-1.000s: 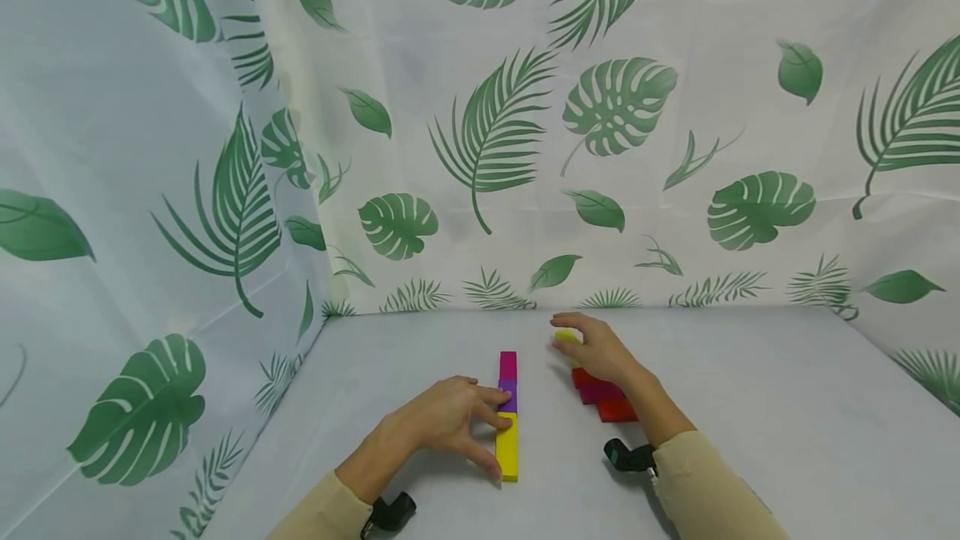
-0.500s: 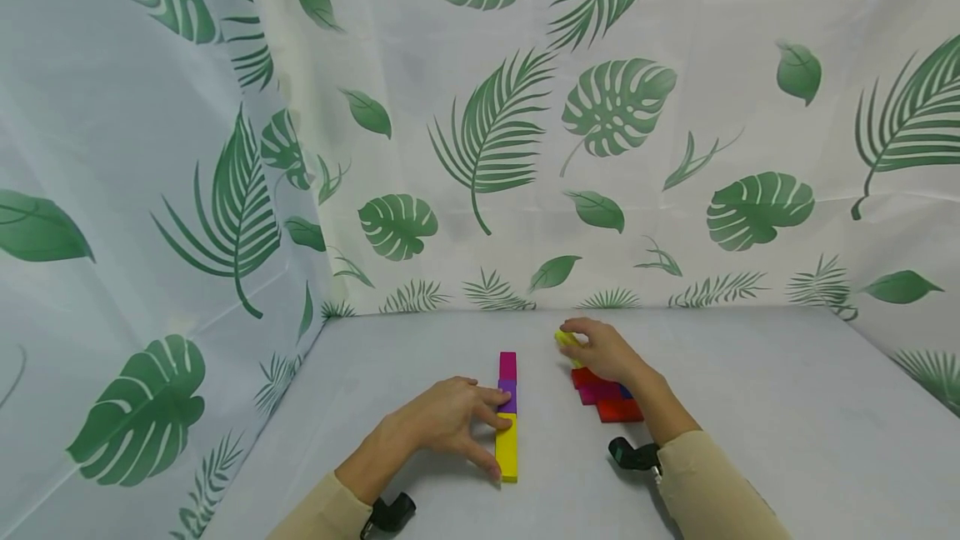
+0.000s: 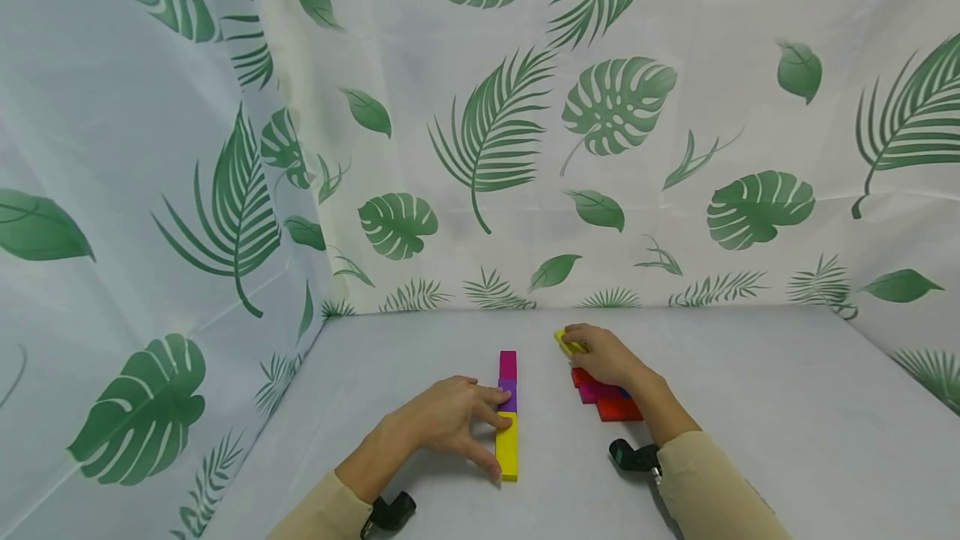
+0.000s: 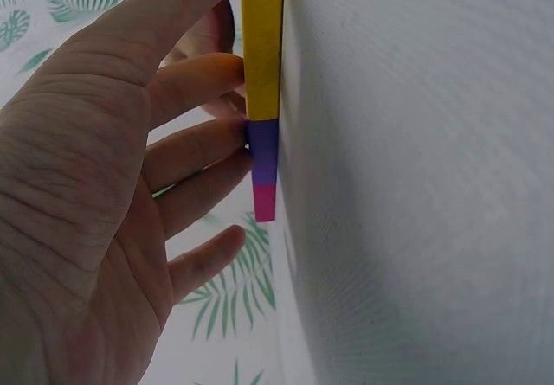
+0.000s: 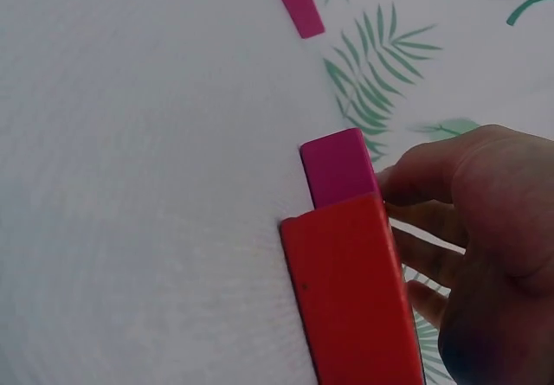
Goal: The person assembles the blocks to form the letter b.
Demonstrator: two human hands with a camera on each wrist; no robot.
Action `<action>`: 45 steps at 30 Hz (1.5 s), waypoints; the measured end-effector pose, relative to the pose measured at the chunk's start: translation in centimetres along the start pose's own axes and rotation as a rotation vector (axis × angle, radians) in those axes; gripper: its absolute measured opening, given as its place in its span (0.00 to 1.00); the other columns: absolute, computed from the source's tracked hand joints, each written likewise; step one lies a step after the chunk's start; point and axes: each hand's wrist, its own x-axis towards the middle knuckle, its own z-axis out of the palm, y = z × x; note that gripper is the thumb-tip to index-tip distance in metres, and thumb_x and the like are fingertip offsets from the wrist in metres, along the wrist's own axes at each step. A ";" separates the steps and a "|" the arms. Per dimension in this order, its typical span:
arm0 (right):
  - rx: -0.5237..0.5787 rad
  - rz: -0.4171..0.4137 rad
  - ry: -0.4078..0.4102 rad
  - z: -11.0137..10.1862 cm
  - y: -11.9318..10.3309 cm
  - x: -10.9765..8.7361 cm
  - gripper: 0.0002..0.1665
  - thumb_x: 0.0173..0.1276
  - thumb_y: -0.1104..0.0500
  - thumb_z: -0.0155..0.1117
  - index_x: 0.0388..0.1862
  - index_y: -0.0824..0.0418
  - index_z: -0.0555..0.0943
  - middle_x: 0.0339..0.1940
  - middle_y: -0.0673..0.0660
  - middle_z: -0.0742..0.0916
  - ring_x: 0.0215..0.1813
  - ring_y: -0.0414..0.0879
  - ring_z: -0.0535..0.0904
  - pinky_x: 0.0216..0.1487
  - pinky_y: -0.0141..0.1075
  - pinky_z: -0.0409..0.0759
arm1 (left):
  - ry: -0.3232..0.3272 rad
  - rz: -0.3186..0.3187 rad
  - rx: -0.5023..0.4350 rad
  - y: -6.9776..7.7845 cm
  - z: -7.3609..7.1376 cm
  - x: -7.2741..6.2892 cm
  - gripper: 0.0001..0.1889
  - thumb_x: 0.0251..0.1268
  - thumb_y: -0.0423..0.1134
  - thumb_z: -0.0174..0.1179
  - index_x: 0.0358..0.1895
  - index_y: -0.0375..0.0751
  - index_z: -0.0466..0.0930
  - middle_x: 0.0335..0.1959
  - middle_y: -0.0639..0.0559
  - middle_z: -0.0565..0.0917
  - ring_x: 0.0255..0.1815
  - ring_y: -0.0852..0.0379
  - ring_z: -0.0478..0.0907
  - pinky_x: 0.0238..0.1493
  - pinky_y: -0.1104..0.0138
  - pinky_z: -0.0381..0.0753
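A: What is leftmost?
B: The left hand (image 3: 450, 413), its grip apart, fingertips against the left side of a row on the desk (image 3: 555, 457): yellow strip (image 3: 507, 452), purple block (image 4: 263, 153), pink block (image 3: 508, 365), running straight away from the person.
A: And right of that?
B: A second yellow block (image 3: 562, 341), well apart from the pink block and slightly farther off. It lies aslant, far end turned left; I'd judge any move turns on that slant against the row's line.
A: Which hand is nearer it?
B: The right hand (image 3: 607, 357); its grip looks clamped on it. Lifted or not, I can't tell.
A: Rightmost?
B: A red block (image 3: 621, 411), nearer the person.
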 end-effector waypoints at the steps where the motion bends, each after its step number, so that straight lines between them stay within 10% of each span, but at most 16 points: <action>1: -0.003 0.002 -0.003 0.0 0.0 0.0 0.24 0.73 0.65 0.62 0.68 0.66 0.80 0.75 0.66 0.77 0.75 0.68 0.71 0.74 0.64 0.71 | -0.001 -0.001 -0.001 0.0 0.0 0.0 0.38 0.48 0.76 0.70 0.61 0.59 0.86 0.70 0.57 0.80 0.74 0.65 0.74 0.75 0.52 0.73; 28: -0.082 0.010 -0.045 1.0 -0.7 0.1 0.31 0.75 0.56 0.67 0.74 0.63 0.76 0.80 0.66 0.71 0.79 0.69 0.66 0.73 0.64 0.71 | -0.013 -0.004 0.012 0.0 0.0 0.0 0.38 0.49 0.76 0.69 0.61 0.61 0.85 0.71 0.57 0.79 0.74 0.65 0.73 0.76 0.53 0.73; 39: -0.059 -0.054 0.064 1.3 -1.2 0.0 0.14 0.70 0.58 0.73 0.52 0.60 0.87 0.63 0.63 0.86 0.65 0.63 0.80 0.69 0.61 0.78 | 0.010 0.009 0.008 0.0 0.1 -0.1 0.38 0.48 0.76 0.71 0.60 0.60 0.86 0.70 0.56 0.80 0.73 0.66 0.74 0.75 0.52 0.73; 45: -0.068 -0.072 0.011 1.4 -1.8 0.1 0.17 0.72 0.63 0.67 0.59 0.62 0.86 0.69 0.64 0.83 0.73 0.67 0.74 0.74 0.63 0.72 | 0.007 0.010 0.020 0.0 0.0 -0.1 0.38 0.48 0.76 0.70 0.60 0.60 0.86 0.70 0.57 0.80 0.73 0.66 0.74 0.75 0.52 0.73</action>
